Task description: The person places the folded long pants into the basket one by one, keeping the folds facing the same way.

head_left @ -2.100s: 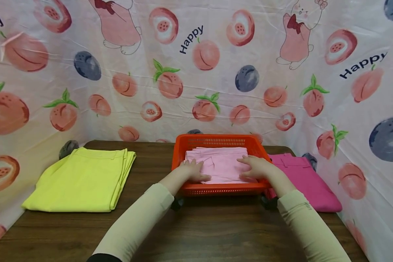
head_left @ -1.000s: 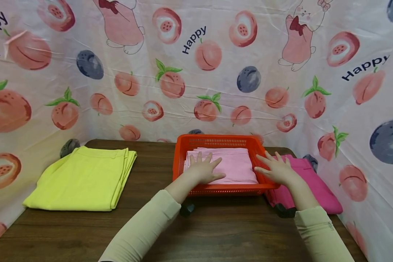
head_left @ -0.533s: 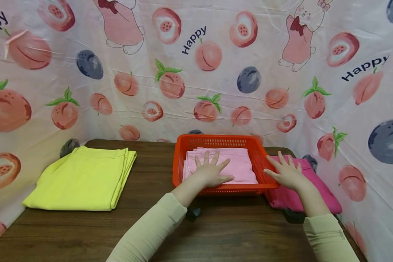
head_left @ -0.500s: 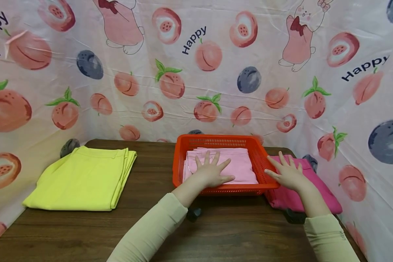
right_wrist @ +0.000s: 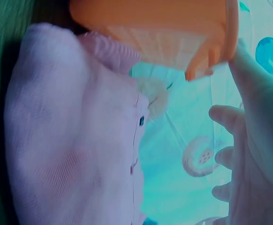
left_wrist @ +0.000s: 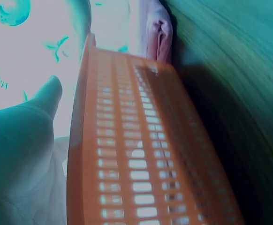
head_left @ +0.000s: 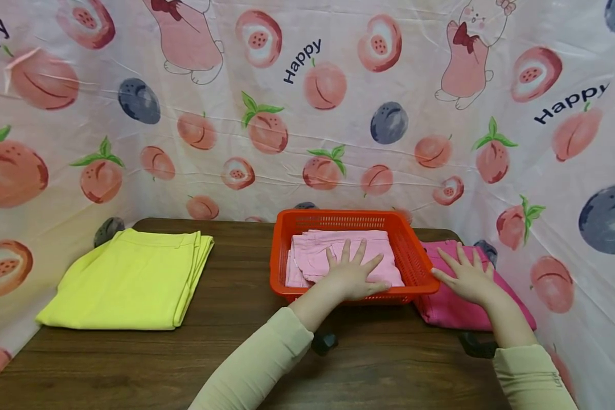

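Left hand (head_left: 351,280) over pink pants (head_left: 307,253) in the basket (head_left: 410,291), right hand (head_left: 470,283) over magenta pants (head_left: 445,304): both have shifted rightward — fingers (head_left: 345,253) spread wide, gripping nothing — pink pants seemingly settled.

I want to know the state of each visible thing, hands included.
Red basket: upright, partly filled.
Light pink garment: folded, inside the basket.
Yellow garment: folded, on the table.
Magenta garment: folded, on the table.
Printed cloth: hanging, creased.
Left hand: fingers spread.
Right hand: fingers spread, holding nothing.
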A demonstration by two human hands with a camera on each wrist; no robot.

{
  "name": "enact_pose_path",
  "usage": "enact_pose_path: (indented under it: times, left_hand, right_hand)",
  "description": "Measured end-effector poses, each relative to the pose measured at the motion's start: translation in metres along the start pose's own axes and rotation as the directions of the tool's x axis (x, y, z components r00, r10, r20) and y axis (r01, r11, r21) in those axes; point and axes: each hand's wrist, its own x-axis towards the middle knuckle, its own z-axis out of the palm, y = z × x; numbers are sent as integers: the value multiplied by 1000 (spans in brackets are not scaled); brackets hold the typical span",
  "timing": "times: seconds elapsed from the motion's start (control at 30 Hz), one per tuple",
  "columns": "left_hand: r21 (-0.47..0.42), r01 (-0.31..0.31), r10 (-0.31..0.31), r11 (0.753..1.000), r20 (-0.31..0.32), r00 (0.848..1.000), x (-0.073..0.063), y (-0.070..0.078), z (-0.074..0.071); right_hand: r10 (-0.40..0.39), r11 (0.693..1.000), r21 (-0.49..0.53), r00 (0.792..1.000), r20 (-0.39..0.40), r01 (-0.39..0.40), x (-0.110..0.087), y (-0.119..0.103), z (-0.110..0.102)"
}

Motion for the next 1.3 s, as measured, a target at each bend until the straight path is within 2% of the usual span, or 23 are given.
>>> enact_pose_path:
  times: [0.2, 0.53, 0.9, 1.1, 1.3]
  left_hand:
    - [28, -22, 22, 999, 7, 1000, 0, 18, 5]
    - [4, -60, 60, 998, 47, 997, -5, 44, 6]
    - [30, -140, 137, 990, 76, 988, -9, 74, 13]
    - [-42, -185, 189, 982, 130, 973, -14, 91, 14]
    - [-90, -232, 245, 969, 185, 952, -18, 105, 19]
  right_hand:
    - [23, 1000, 6, 1000, 3, -23, -9, 14, -1]
    - [61, 998, 22, 998, 20, -62, -21, 38, 0]
    - [126, 991, 35, 990, 63, -128, -32, 69, 5]
    - [115, 993, 31, 990, 75, -118, -40, 85, 6]
    - [98, 994, 33, 992, 82, -101, -47, 96, 9]
